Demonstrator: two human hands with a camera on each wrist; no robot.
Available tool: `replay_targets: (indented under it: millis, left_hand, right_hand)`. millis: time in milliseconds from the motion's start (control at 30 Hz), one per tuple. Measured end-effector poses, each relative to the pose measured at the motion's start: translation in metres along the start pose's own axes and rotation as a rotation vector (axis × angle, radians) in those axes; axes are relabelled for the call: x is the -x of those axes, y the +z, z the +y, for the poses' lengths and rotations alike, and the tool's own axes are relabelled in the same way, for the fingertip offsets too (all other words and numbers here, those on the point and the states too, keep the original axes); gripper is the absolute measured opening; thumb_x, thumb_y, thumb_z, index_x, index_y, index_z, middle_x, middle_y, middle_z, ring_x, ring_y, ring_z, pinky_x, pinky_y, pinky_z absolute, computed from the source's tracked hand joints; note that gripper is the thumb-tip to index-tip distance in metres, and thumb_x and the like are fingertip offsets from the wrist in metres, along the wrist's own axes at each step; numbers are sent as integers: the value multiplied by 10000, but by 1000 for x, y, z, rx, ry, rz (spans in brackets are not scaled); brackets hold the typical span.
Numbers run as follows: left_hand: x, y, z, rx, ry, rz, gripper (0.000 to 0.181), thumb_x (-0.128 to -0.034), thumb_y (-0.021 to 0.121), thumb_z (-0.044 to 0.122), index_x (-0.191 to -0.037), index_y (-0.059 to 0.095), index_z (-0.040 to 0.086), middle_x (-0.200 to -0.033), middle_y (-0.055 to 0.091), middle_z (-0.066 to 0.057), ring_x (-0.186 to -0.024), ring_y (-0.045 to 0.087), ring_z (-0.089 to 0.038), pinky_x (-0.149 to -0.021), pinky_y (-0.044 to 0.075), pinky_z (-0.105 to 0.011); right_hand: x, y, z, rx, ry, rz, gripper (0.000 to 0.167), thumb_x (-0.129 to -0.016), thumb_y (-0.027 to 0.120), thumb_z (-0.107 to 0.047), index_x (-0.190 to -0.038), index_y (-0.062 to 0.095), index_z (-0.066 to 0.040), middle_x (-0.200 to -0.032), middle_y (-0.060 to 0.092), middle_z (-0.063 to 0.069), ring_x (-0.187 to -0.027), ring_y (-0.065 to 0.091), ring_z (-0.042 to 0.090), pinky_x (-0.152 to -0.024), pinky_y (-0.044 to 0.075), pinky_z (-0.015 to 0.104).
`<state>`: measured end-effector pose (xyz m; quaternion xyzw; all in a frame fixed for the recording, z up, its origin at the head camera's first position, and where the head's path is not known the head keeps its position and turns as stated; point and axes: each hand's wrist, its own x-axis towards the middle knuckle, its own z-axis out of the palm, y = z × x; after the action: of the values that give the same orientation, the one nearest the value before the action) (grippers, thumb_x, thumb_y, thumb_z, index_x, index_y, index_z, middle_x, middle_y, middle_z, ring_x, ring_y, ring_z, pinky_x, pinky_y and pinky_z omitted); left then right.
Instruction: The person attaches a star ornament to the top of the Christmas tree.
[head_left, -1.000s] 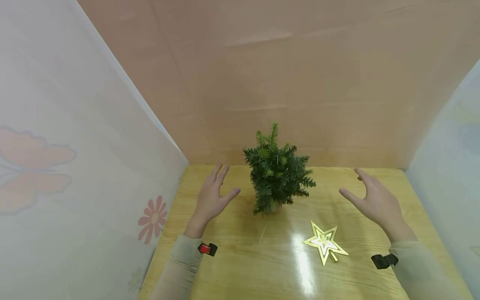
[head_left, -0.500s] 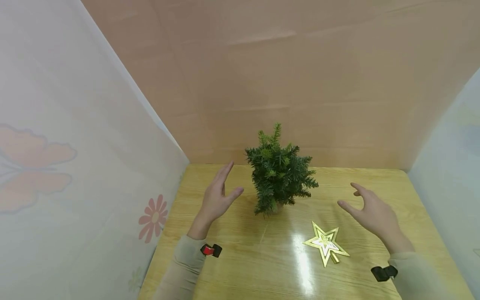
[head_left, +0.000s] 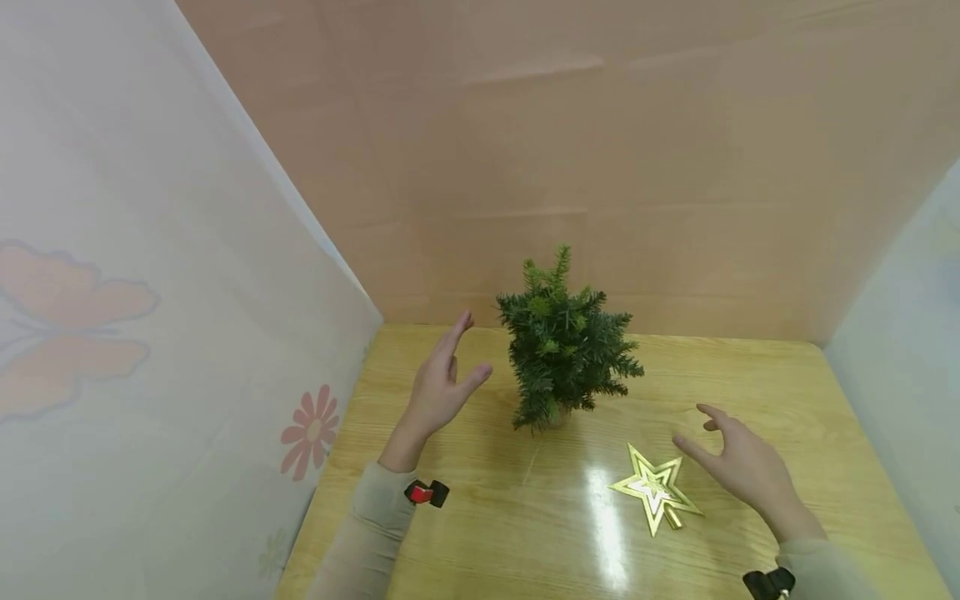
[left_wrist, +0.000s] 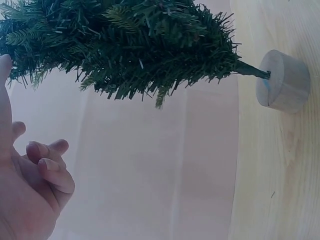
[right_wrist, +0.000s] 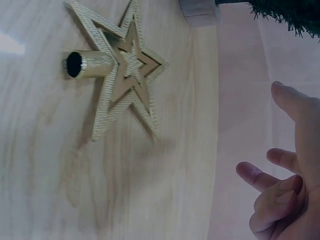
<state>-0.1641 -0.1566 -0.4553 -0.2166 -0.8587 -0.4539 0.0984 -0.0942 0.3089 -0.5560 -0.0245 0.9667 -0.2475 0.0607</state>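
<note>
Gold star topper lies on the wood-grain table, nine o'clock from a person's right hand, fingers slack and empty; the left hand, also empty, flanks the artificial fir, eleven o'clock from the star. Pinching the socket, I'd judge, spares the points.

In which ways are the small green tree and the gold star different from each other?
The tree is green and bushy; the star is gold, with cut-out gaps. The tree stands upright on a round base; the star lies down, with a short tube attached. The tree looks larger than the star. Both are on the table, and neither is held.
</note>
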Motion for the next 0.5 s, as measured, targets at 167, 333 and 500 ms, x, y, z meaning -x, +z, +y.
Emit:
replay_targets:
  millis: [167, 333, 500]
  left_hand:
    - [-3, 0, 5, 24, 24, 11, 821, -991, 564, 665, -1666, 213, 356, -1606, 407, 101, -453, 308, -121, -418, 314, -311]
    - [-8, 1, 11, 53, 77, 25, 806, -999, 571, 643, -1666, 241, 331, -1588, 437, 93, -433, 302, -108, -409, 315, -301]
    - [-13, 0, 18, 51, 96, 29, 792, -1001, 579, 633, -1661, 262, 331, -1575, 457, 91, -430, 302, -110, -405, 308, -290]
  right_hand:
    - [6, 10, 6, -13, 14, -31, 950, -950, 596, -705, -1538, 411, 17, -1327, 604, 280, -972, 672, 445, -650, 511, 534]
    - [14, 21, 11, -29, 26, -46, 933, -951, 602, -698, -1534, 424, 9, -1315, 618, 268, -944, 682, 398, -624, 507, 487]
    - [21, 32, 16, -37, 26, -52, 918, -949, 629, -675, -1525, 434, 12, -1291, 629, 271, -926, 683, 394, -616, 507, 482]
